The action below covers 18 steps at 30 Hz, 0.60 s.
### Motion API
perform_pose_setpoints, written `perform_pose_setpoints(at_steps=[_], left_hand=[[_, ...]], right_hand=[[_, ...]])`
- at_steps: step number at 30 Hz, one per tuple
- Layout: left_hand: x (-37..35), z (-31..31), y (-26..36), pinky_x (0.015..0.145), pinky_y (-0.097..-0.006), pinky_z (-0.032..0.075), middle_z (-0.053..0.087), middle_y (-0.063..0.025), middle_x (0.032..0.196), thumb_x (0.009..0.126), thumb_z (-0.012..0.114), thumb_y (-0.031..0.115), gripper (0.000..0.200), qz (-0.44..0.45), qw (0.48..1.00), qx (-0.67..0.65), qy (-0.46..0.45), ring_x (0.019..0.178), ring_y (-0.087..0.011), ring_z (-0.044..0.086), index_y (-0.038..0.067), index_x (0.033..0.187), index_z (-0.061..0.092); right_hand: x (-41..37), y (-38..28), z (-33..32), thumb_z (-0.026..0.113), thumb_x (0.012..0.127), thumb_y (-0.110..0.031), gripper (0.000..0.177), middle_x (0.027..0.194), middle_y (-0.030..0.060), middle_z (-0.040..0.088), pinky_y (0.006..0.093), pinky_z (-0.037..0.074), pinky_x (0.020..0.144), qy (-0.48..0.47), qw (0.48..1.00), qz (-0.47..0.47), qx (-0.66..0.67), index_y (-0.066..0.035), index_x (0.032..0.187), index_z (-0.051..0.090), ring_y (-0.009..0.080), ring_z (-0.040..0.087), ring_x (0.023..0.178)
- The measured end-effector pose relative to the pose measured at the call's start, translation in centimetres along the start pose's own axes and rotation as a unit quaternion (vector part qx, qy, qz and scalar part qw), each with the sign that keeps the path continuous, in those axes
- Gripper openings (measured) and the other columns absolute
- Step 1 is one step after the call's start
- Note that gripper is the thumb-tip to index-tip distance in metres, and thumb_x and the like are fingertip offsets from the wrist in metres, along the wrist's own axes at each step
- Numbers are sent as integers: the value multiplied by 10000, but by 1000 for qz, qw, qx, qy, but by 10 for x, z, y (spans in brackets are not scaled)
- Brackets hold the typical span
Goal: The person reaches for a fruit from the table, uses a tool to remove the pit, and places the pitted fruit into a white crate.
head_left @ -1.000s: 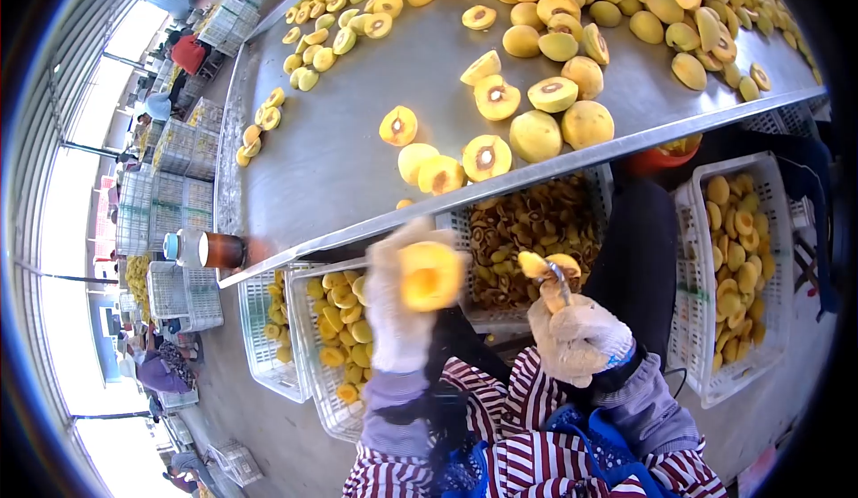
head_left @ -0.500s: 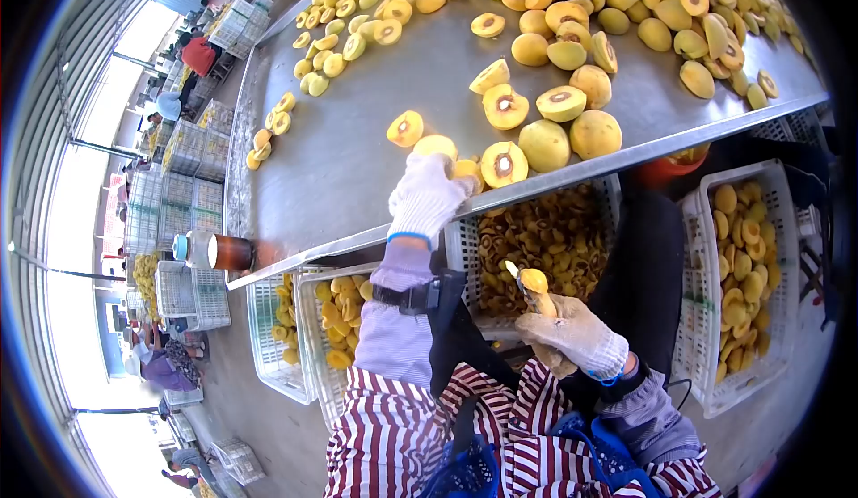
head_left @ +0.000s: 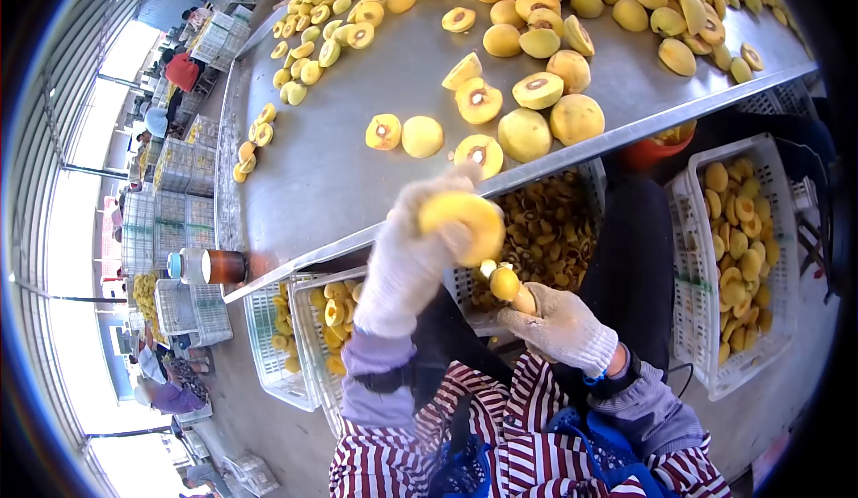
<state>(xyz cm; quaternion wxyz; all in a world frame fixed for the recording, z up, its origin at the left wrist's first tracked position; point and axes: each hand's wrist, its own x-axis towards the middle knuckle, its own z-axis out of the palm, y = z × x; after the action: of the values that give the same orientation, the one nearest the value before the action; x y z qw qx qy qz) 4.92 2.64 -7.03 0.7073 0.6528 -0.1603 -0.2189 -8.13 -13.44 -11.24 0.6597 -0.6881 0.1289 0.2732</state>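
My left hand [head_left: 404, 252], in a white knit glove and slightly blurred, grips a yellow peach half [head_left: 468, 219] just off the table's front edge. My right hand [head_left: 565, 326], also gloved, is closed around a short light-coloured handle of a hand tool [head_left: 521, 298]. Yellow fruit flesh sits around the tool's tip, and its exact shape is hidden. The tip points up toward the peach half, close below it. On the metal table [head_left: 331, 158], cut peach halves [head_left: 479, 154] with brown centres lie near the edge.
Below the table edge, a crate [head_left: 460, 288] holds brownish fruit scraps [head_left: 547, 230]. Crates of yellow peach halves stand left [head_left: 308, 382] and right [head_left: 776, 319]. A jar [head_left: 223, 266] stands at the table's left corner. Other people [head_left: 183, 71] work among stacked crates.
My left hand has lifted from the table, bringing a peach half back toward the tool. My right hand stays low with the tool, shifted slightly. The view has moved a little.
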Motion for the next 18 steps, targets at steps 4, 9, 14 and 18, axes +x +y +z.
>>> perform_pose_setpoints(at_steps=[4, 9, 14, 18], left_hand=[[-20, 15, -20, 902, -317, 525, 671, -130, 1173, 842, 752, 139, 373, -4, 872, 462, 160, 1045, -225, 669, 39, 1137, 546], [-37, 27, -27, 886, -322, 529, 663, -112, 1158, 874, 721, 143, 332, 159, 943, 225, 184, 1000, -215, 669, 44, 1143, 554], [-25, 23, -22, 871, -321, 526, 687, -108, 1112, 904, 676, 229, 300, -179, 909, 322, 195, 943, -201, 676, 95, 1149, 565], [-36, 22, -36, 888, -308, 523, 643, -103, 1184, 970, 616, 274, 409, -106, 982, -108, 112, 1021, -189, 636, 38, 1292, 526]], right_hand=[[-8, 0, 2, 668, 905, -380, 375, 724, 120, 657, 352, 521, 611, 67, 991, -30, -115, -40, 1053, 616, 239, 667, 636], [-7, -2, -3, 595, 896, -550, 501, 824, 175, 682, 438, 524, 692, 53, 981, -16, -184, -62, 1008, 595, 379, 681, 772], [-12, -3, 0, 577, 917, -545, 490, 792, 173, 671, 444, 516, 677, 51, 981, -44, -181, -62, 1004, 581, 381, 674, 751], [-13, 2, -2, 628, 911, -443, 412, 797, 148, 677, 408, 524, 686, 21, 998, -37, 49, -51, 1034, 593, 319, 669, 736]])
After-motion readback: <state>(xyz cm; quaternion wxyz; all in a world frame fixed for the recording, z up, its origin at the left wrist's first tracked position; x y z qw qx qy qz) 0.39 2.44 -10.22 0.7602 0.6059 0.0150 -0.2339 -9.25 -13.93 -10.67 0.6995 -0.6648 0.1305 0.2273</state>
